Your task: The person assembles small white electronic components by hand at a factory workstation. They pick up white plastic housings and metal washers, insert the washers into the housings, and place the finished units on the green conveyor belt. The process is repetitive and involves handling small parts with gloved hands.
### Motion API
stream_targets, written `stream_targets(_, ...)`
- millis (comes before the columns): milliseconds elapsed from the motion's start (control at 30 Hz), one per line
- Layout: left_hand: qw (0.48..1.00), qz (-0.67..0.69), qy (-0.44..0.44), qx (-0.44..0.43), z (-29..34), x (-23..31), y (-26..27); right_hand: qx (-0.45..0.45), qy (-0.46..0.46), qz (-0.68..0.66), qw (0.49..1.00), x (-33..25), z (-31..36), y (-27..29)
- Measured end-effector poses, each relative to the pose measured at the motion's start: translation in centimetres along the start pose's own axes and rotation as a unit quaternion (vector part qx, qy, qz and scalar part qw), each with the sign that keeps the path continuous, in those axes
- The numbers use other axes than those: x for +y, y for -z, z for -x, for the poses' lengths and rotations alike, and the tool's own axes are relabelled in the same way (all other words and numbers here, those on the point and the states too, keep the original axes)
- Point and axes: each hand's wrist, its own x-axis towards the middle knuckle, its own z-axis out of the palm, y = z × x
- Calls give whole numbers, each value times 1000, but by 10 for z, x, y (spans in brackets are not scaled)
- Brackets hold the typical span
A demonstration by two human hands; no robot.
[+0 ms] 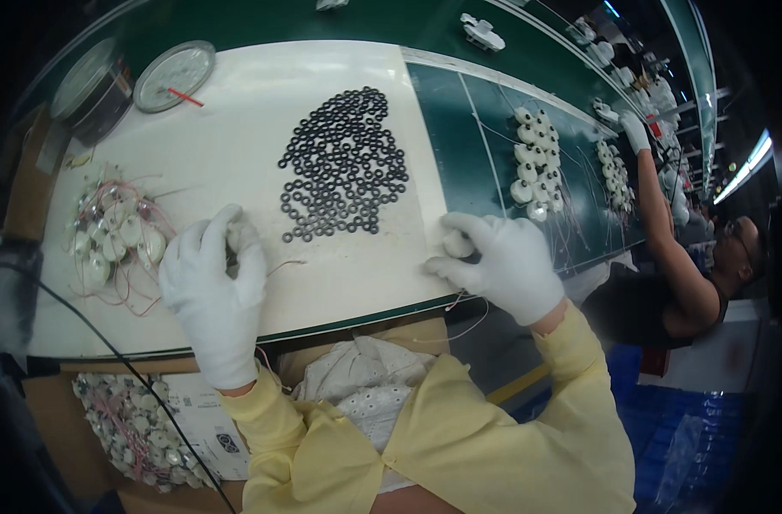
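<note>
Both my hands wear white gloves. My left hand [215, 287] is curled at the front left of the white work surface [237, 111], closed on a whitish part mostly hidden by the fingers; a thin wire comes out beside it. Between the thumb and fingers of my right hand [515, 261] is a small white round part [457, 244], its thin wires hanging over the front edge. Many small black rings [344, 163] lie spread in a flat patch beyond and between my hands. A heap of white round parts with pink wires [117, 227] lies to the left of my left hand.
On the green surface at right stand rows of white parts with black centres [537, 163]. A clear tub [91, 94] and its round lid [175, 77] sit back left. Below the table, a cardboard box [57, 420] holds more wired parts. A co-worker [682, 274] reaches in at right.
</note>
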Motion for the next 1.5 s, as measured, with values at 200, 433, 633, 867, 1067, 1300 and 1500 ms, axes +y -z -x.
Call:
stream_targets(200, 999, -31, -31, -2, 3, -4, -3, 45, -29, -37, 998, 20, 13, 21)
stream_targets(433, 997, -45, -62, 1, 4, -3, -5, 7, -179, 31, 983, 137, 45, 74)
stream_targets(633, 998, 2, -61, 28, 10, -9, -5, 10, -202, -74, 977, 192, 45, 38)
stream_targets(867, 979, 177, 104, 20, 11, -3, 0, 96, -203, -154, 962, 206, 55, 19)
stream_targets(1067, 994, 70, -87, -2, -1, 27, 43, 123, -216, -153, 956, 207, 49, 0)
stream_targets(1300, 952, 19, -300, -52, -48, 59, 69, 213, -165, -140, 953, 215, 53, -6)
stream_targets(1500, 942, 58, -324, -67, -58, 64, 69, 190, -148, -221, 945, 219, 35, -15)
